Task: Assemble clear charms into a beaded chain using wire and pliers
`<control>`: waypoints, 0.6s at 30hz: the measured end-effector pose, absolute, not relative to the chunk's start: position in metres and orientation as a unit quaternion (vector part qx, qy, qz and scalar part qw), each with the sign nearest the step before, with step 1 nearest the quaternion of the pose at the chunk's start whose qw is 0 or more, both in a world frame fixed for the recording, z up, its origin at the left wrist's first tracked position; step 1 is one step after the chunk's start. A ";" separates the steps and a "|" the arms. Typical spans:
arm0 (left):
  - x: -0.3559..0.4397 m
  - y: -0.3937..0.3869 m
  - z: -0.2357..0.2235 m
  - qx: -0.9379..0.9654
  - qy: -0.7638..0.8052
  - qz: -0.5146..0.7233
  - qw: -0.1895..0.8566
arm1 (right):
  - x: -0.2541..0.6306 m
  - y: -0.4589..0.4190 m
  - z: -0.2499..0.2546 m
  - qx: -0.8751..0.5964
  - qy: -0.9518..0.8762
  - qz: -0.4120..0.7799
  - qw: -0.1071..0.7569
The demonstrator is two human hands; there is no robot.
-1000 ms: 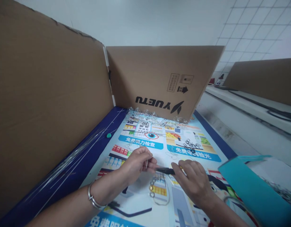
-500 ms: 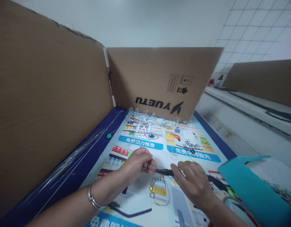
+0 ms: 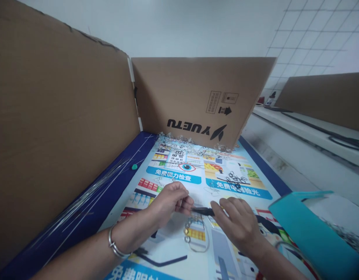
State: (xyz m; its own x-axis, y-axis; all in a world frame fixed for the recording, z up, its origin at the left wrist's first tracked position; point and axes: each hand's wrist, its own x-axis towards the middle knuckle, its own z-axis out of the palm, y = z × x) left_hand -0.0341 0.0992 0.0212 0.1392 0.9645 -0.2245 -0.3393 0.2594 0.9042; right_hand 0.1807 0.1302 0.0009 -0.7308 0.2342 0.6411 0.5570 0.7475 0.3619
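Observation:
Above the printed mat (image 3: 173, 256), my left hand (image 3: 174, 198) is closed in a pinch on a thin piece of wire (image 3: 181, 202). My right hand (image 3: 237, 223) grips a pair of dark pliers (image 3: 203, 211), whose tip points left and meets the fingertips of my left hand. Whether the jaws hold the wire I cannot tell. Below the pliers a loop of wire (image 3: 208, 243) with small metal rings (image 3: 187, 232) shows between the hands.
Long straight wires (image 3: 92, 196) lie along the blue left edge, near a small green piece (image 3: 134, 167). Black rings (image 3: 236, 179) and clear bent wire pieces (image 3: 182, 140) sit farther back. A teal box (image 3: 310, 229) stands at right. Cardboard panels (image 3: 179, 89) wall the back and left.

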 end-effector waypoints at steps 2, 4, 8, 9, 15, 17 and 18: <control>-0.034 0.099 0.022 0.366 0.438 0.491 0.658 | 0.180 0.130 0.002 -0.223 -0.890 -0.277 0.287; -0.034 0.100 0.022 0.380 0.438 0.493 0.649 | 0.179 0.130 0.003 -0.225 -0.891 -0.277 0.281; -0.035 0.101 0.022 0.409 0.436 0.505 0.622 | 0.178 0.131 0.005 -0.232 -0.896 -0.264 0.271; -0.036 0.101 0.022 0.416 0.435 0.508 0.616 | 0.177 0.131 0.005 -0.233 -0.898 -0.260 0.268; -0.036 0.100 0.029 0.471 0.451 0.499 0.570 | 0.174 0.129 0.010 -0.249 -0.911 -0.226 0.239; -0.036 0.100 0.032 0.494 0.450 0.491 0.558 | 0.173 0.128 0.010 -0.255 -0.915 -0.208 0.233; -0.036 0.100 0.032 0.507 0.447 0.486 0.553 | 0.173 0.128 0.010 -0.259 -0.917 -0.199 0.229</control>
State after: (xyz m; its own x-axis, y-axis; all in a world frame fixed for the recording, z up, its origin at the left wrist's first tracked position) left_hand -0.0361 0.0999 0.0323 0.1265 0.9920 -0.0016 -0.0841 0.0124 0.9964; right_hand 0.1727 0.1282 0.0104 -0.7605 0.3837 0.5238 0.5663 0.7866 0.2460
